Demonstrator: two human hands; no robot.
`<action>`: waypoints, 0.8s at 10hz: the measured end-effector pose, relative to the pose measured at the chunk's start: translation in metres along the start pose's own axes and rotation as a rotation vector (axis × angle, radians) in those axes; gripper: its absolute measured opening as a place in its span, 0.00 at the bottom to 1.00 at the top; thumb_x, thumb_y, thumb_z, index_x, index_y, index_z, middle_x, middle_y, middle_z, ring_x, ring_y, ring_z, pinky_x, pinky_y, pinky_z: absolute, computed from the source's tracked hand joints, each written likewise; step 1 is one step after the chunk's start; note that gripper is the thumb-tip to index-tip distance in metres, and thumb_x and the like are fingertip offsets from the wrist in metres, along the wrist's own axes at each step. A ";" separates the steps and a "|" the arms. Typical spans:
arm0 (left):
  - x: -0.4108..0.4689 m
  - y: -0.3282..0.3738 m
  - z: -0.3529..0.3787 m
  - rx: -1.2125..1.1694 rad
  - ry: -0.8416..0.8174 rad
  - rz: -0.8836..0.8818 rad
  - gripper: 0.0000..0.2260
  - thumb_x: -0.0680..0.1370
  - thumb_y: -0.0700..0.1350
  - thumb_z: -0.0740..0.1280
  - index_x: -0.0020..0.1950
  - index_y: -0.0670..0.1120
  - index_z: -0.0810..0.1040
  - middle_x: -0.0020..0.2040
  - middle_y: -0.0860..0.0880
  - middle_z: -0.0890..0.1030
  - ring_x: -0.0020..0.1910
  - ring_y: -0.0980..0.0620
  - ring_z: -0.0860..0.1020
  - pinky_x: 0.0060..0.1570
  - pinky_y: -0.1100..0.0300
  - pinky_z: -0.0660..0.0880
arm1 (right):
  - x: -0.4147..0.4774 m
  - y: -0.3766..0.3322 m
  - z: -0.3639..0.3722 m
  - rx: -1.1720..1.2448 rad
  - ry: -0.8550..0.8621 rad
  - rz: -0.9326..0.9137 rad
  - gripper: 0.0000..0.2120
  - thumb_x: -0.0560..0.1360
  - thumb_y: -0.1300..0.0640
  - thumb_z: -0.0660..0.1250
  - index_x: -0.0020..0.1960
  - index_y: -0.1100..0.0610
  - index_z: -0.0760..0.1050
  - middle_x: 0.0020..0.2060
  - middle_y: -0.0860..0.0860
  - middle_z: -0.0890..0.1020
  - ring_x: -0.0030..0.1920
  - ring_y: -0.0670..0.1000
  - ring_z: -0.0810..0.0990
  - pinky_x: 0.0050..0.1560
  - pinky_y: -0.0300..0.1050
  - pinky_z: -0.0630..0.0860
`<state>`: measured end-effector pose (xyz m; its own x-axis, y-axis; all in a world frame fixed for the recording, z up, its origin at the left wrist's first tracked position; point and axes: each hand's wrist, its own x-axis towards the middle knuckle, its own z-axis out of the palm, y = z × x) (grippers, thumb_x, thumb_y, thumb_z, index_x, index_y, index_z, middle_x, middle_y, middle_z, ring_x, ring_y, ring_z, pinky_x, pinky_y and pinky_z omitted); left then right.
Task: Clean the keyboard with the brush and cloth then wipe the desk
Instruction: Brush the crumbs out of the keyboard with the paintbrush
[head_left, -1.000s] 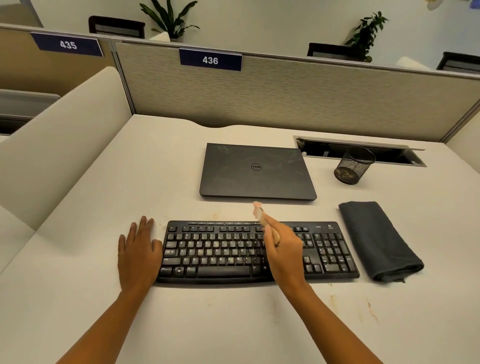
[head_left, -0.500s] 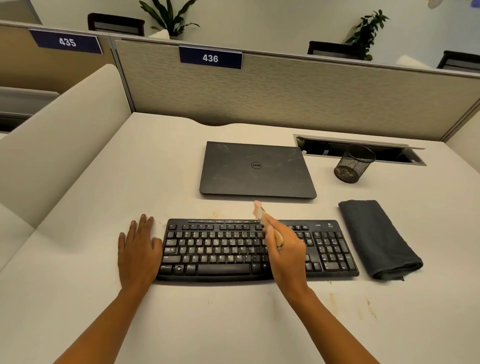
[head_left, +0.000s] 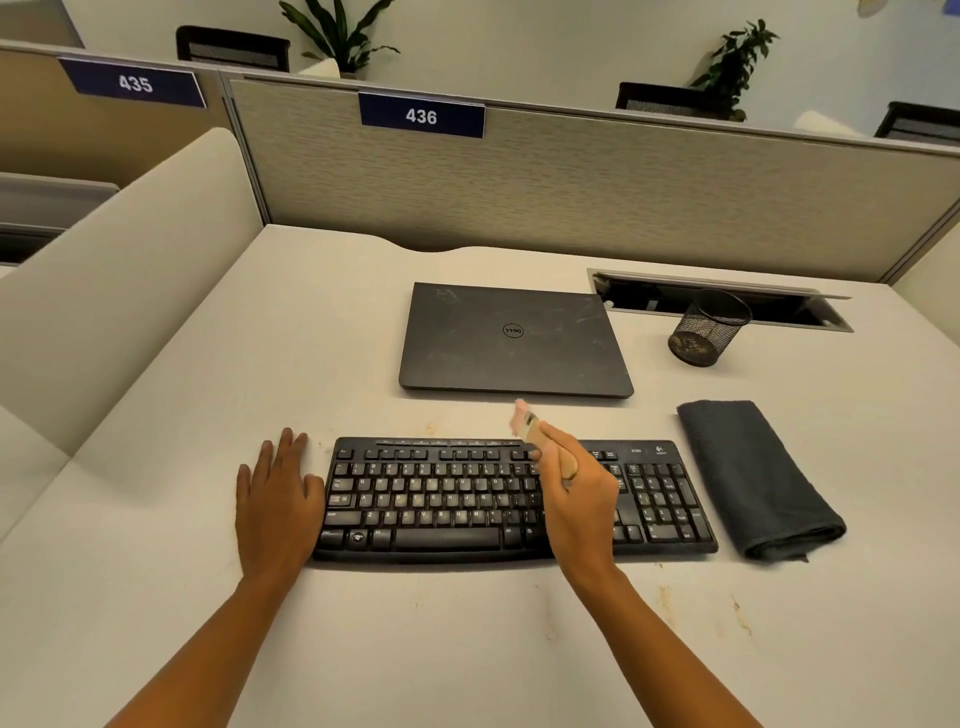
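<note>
Little has shifted since a second ago: our left hand (head_left: 278, 499) still lies flat, fingers straight, on the counter (head_left: 467, 649) beside the keyboard (head_left: 441, 499). Our right hand (head_left: 576, 499) keeps its fingers curled round the brush (head_left: 535, 434), bristles blurred above the top row. To the right lies the folded cloth (head_left: 753, 478); beyond, a closed laptop (head_left: 514, 338).

One keyboard (head_left: 441, 499), one brush (head_left: 531, 427), one cloth (head_left: 753, 478), one laptop (head_left: 514, 353), one mesh cup (head_left: 706, 332), two hands (head_left: 278, 504) (head_left: 582, 506).

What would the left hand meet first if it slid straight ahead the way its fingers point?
Probably only bare desk, then the cubicle partition; the left hand lies beside the keyboard, and its line seems to pass left of the laptop.
</note>
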<state>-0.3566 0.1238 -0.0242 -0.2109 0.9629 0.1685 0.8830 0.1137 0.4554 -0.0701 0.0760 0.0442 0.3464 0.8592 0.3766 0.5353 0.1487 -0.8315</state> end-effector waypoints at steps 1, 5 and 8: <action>0.000 0.000 0.000 0.000 -0.004 -0.003 0.23 0.79 0.38 0.60 0.75 0.44 0.66 0.77 0.45 0.63 0.77 0.45 0.58 0.76 0.48 0.48 | 0.001 -0.003 -0.002 -0.038 -0.089 0.003 0.12 0.80 0.60 0.61 0.61 0.58 0.79 0.46 0.51 0.84 0.45 0.45 0.82 0.44 0.36 0.80; 0.000 0.002 -0.002 -0.010 -0.006 -0.009 0.23 0.80 0.38 0.61 0.75 0.44 0.67 0.77 0.46 0.64 0.77 0.45 0.58 0.76 0.48 0.48 | 0.023 -0.008 -0.010 -0.138 -0.143 0.159 0.11 0.81 0.57 0.58 0.51 0.53 0.79 0.41 0.50 0.83 0.41 0.49 0.80 0.42 0.43 0.78; -0.001 0.004 -0.003 -0.012 -0.006 -0.015 0.23 0.80 0.38 0.60 0.76 0.44 0.66 0.77 0.46 0.63 0.78 0.46 0.58 0.76 0.49 0.48 | 0.017 -0.028 -0.001 -0.008 -0.204 0.121 0.10 0.80 0.60 0.60 0.46 0.53 0.80 0.35 0.47 0.82 0.36 0.55 0.80 0.37 0.52 0.79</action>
<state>-0.3543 0.1229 -0.0203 -0.2218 0.9625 0.1562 0.8746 0.1255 0.4684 -0.0782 0.0861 0.0743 0.2461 0.9518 0.1830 0.5056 0.0350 -0.8621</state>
